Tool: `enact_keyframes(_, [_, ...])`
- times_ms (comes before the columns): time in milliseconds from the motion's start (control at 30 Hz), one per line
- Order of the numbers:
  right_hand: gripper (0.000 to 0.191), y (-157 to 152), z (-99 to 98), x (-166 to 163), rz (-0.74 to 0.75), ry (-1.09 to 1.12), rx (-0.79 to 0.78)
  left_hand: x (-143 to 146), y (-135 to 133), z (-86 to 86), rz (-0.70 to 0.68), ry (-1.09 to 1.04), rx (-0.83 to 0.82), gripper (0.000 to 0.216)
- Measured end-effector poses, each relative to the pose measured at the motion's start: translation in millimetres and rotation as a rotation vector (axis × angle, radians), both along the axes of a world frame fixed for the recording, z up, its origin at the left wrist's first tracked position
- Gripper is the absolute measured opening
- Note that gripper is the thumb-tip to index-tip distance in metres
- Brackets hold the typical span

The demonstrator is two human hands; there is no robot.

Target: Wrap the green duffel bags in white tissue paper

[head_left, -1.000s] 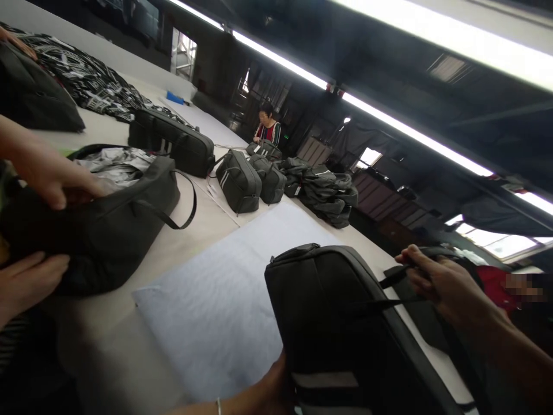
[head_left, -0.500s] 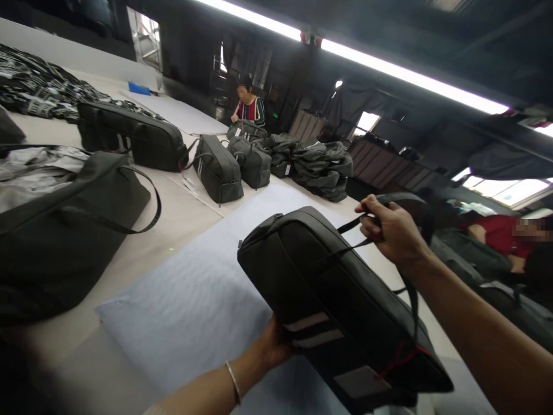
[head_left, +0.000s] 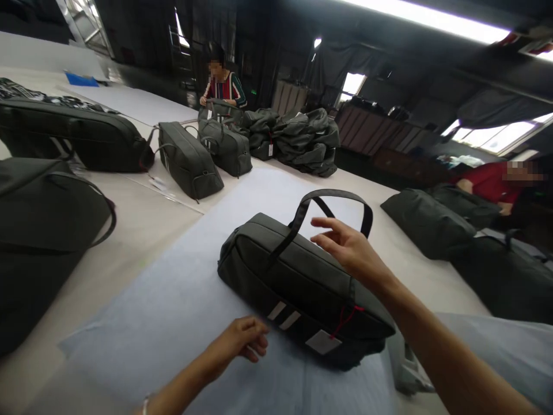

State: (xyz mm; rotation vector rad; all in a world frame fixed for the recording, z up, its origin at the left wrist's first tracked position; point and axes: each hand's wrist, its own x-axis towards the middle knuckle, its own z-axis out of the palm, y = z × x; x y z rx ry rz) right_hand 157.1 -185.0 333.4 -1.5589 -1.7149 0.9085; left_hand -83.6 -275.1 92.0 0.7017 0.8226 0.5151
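Observation:
A dark green duffel bag (head_left: pixel 302 276) sits upright on a pale blue sheet (head_left: pixel 173 323). Two light stripes, a white tag (head_left: pixel 323 342) and a red cord (head_left: pixel 343 320) show on its near side. Its handle straps (head_left: pixel 337 195) stand up in an arch over the top. My right hand (head_left: pixel 352 251) is beside the arch with fingers apart, holding nothing. In front of the striped side, my left hand (head_left: pixel 246 339) hangs with its fingers loosely bent and nothing in them; a small gap parts it from the bag.
Similar bags stand to the left, among them a large one (head_left: pixel 47 230) and a long one (head_left: pixel 99 141). A heap of dark bags (head_left: pixel 306 141) lies at the back, near a person (head_left: pixel 224 86) in stripes. More bags (head_left: pixel 427 222) lie right, by a person in red (head_left: pixel 488 181).
The bag has come down from a tilted hold onto the sheet. My right hand has let go of the straps, and my left hand has drawn away from the side.

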Motion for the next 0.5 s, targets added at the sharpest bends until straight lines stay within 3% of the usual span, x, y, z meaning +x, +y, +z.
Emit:
enact_keyframes(133, [0.029,-63.8,-22.2,49.2,-0.301,-0.304,0.15,-8.6,6.1,35.4,-0.125,0.127,0.31,0.028])
enact_keyframes(233, [0.03,-105.8,-56.1,73.6,-0.445,-0.455,0.027,13.7,-0.9,53.9,-0.187,0.166,0.54,0.018])
enact_keyframes(300, [0.035,-122.8,-78.9,73.8,-0.533,-0.482,-0.094,32.0,2.2,66.2,-0.054,0.23,0.799,0.017])
enact_keyframes(400, [0.043,-135.4,-106.9,51.0,-0.694,-0.467,-0.109,49.6,30.5,85.2,0.315,0.427,1.249,0.022])
enact_keyframes(500, [0.045,-140.4,-129.3,20.5,-0.742,-0.438,-0.065,54.2,74.4,99.3,0.51,0.699,1.468,0.046])
